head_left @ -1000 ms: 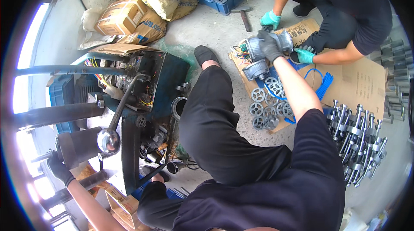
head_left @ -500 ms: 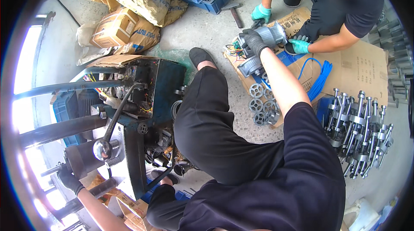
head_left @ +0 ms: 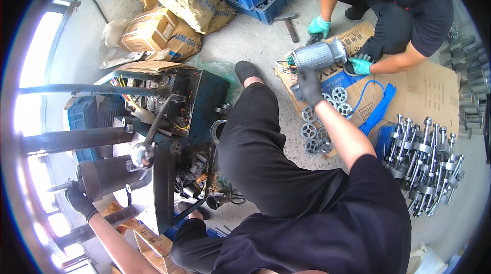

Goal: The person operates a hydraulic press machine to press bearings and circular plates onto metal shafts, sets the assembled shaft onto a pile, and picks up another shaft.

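My left hand (head_left: 80, 203), in a dark glove, is at the outer end of a dark grey cylinder (head_left: 105, 179) on the machine, its fingers closed round the thin metal shaft (head_left: 60, 187) there. In another dark glove, my right hand (head_left: 310, 87) reaches over the cardboard and closes on a short grey metal cylinder (head_left: 296, 91), partly hidden by the fingers. Just beyond it lies a finned grey motor (head_left: 319, 55) with loose coloured wires at its near end. Grey spoked metal discs (head_left: 308, 131) lie beside my right wrist.
A co-worker in teal gloves (head_left: 361, 65) crouches at the motor's far end. A hammer (head_left: 290, 27) lies on the floor near blue crates (head_left: 266, 10). Blue cable (head_left: 381, 108) and several metal shafts (head_left: 422, 166) are at the right. The machine's ball-ended lever (head_left: 143, 155) stands near my left arm.
My right hand has come off the motor and moved nearer me, onto the short metal cylinder. My left hand stays at the shaft. The whole view has shifted slightly.
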`<state>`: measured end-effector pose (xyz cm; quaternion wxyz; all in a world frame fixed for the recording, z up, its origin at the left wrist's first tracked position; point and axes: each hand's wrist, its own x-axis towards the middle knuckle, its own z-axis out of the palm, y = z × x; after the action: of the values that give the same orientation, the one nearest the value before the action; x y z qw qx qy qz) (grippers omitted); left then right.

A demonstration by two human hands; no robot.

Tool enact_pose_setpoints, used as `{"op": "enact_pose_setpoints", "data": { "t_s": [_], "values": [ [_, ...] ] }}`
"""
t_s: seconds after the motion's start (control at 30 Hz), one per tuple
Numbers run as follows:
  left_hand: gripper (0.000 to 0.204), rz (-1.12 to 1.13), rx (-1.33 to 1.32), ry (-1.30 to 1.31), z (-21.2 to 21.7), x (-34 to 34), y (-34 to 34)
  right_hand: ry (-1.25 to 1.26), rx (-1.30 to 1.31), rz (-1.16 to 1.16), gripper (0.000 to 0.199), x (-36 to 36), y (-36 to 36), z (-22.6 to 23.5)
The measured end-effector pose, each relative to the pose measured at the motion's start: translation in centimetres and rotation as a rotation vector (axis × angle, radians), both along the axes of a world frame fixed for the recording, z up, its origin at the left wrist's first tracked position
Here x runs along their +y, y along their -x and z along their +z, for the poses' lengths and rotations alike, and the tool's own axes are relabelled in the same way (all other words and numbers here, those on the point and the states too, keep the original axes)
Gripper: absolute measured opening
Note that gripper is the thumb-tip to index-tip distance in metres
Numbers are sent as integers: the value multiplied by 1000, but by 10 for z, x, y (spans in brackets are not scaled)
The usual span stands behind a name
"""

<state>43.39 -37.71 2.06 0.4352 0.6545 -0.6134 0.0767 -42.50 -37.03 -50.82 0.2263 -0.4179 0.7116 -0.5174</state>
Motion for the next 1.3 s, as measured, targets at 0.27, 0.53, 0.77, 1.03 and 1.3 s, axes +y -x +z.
{"op": "enact_pose_setpoints", "data": {
  "t_s": [0.27, 0.53, 0.77, 1.03, 1.3],
  "values": [
    [25, 86, -281, -61, -13, -15, 16, -142, 123, 477, 15, 121, -36, 15],
    [29, -212, 800, 252, -29, -34, 5, 229, 426, 633, 14, 48, -53, 257],
    [24, -251, 655, 39, -22, -23, -16, 577, 766, 1479, 19, 106, -197, 427],
    [23, -301, 671, 67, -39, -48, -30, 104, 814, 1755, 25, 97, -327, 333],
    [28, -180, 660, 132, -42, -50, -78, 67, 839, 1846, 23, 96, -333, 300]
  ]
}}
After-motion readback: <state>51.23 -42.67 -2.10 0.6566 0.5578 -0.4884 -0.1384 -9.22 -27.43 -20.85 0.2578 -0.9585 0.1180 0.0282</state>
